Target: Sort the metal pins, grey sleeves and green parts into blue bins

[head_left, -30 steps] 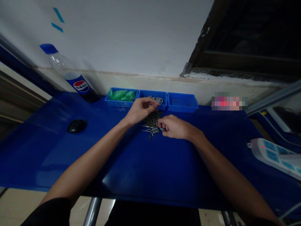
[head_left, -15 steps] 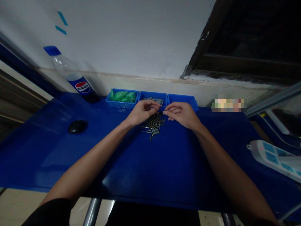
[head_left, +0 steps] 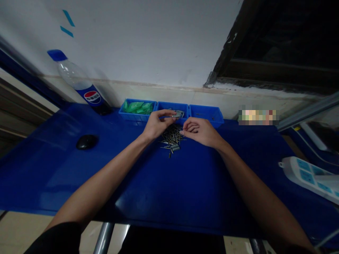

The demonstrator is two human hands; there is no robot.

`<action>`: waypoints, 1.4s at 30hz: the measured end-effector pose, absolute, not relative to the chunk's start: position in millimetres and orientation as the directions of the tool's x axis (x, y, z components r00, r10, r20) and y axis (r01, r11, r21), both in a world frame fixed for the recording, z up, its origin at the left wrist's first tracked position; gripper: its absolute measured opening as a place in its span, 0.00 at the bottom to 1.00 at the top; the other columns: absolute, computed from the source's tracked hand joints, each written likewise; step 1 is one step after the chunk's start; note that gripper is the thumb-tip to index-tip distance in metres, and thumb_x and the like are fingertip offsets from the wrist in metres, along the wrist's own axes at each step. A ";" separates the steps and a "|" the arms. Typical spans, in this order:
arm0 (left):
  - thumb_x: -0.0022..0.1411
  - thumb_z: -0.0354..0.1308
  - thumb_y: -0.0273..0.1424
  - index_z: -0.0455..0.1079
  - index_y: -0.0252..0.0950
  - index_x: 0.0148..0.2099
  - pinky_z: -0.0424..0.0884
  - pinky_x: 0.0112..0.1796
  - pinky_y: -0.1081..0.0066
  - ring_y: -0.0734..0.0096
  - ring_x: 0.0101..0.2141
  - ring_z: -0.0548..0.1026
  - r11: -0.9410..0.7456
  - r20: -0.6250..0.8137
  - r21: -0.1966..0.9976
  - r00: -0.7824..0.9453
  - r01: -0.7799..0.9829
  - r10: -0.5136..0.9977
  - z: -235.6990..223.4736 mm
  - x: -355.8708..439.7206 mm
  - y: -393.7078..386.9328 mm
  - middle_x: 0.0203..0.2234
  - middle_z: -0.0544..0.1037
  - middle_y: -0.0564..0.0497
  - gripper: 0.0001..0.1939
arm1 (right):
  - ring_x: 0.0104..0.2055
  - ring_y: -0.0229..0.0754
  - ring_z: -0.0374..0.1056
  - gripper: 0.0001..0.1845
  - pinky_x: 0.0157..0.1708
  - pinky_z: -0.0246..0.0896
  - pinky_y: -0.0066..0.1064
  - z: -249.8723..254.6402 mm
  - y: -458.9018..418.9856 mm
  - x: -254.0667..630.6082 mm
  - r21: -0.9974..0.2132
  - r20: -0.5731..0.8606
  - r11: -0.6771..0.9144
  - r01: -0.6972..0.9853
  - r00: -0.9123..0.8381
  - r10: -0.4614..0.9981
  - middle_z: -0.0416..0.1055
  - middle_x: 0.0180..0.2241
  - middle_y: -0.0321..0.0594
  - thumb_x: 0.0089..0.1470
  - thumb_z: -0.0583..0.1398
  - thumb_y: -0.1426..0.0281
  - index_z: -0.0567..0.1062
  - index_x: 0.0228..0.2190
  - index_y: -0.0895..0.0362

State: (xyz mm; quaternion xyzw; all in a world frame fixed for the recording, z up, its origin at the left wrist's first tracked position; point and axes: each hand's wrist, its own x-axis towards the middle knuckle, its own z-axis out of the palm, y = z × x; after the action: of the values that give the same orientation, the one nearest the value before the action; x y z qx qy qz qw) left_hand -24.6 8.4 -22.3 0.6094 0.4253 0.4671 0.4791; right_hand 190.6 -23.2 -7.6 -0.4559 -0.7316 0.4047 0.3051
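L hand (head_left: 156, 124) near mid. blue plastic bin (head_left: 173, 106), R hand (head_left: 202, 132) opp.: fingers curled, grip contents unclear. Pile of thin metal pins (head_left: 171, 138) below, on blue bench (head_left: 159, 187); tangled pcs. call for fine pinch.

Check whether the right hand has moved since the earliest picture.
Yes: the right hand has moved forward, away from the wearer, nearer the rightmost blue bin.

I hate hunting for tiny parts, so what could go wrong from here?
The thin metal pieces lie loose on the blue table, so a brush from the right hand might scatter them. The left hand is close to the middle blue bin and could nudge it, perhaps spilling its grey parts.
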 end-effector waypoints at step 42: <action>0.61 0.63 0.29 0.79 0.31 0.44 0.80 0.46 0.63 0.67 0.38 0.83 -0.231 0.209 0.969 0.212 0.087 0.955 -16.2 -22.7 5.4 0.46 0.83 0.42 0.10 | 0.40 0.43 0.71 0.11 0.40 0.60 0.32 -6.7 -40.3 171.8 -0.438 -0.037 0.642 0.630 -0.726 0.687 0.75 0.40 0.43 0.57 0.63 0.77 0.77 0.42 0.57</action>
State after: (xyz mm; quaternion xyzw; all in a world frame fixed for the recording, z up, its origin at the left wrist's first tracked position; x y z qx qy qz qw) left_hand -22.7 5.4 -16.2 0.6277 0.4151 0.4708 0.4605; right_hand 171.8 -40.3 -6.7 -0.3643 -0.9036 0.2154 0.0666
